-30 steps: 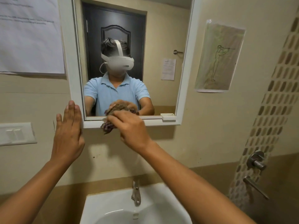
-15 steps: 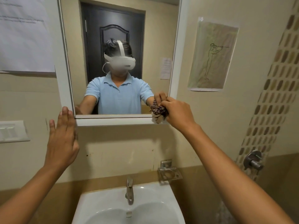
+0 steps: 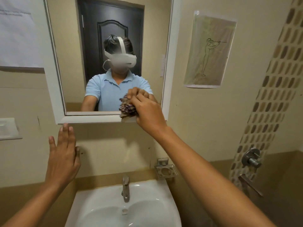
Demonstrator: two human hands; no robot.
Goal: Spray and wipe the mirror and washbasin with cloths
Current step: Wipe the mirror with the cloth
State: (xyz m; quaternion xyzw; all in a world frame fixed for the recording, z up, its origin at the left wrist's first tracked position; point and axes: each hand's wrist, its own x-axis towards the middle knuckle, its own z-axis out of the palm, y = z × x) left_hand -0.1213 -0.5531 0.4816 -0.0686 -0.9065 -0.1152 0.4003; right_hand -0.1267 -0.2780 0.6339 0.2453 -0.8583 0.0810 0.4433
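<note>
Head view: right hand (image 3: pixel 148 112) grips cloth (image 3: pixel 127 108) against mirror (image 3: pixel 73 46); left hand (image 3: pixel 63 154) flat, fingers straight.

The washbasin (image 3: pixel 105 210) was fixed against the wall, white and glossy, with a metal tap (image 3: pixel 125 187) standing upright at the middle of its back edge. A small drain fitting (image 3: pixel 125 211) sat in the bowl below the tap. A metal soap holder (image 3: pixel 166 168) hung on the wall just above the back right corner.
</note>
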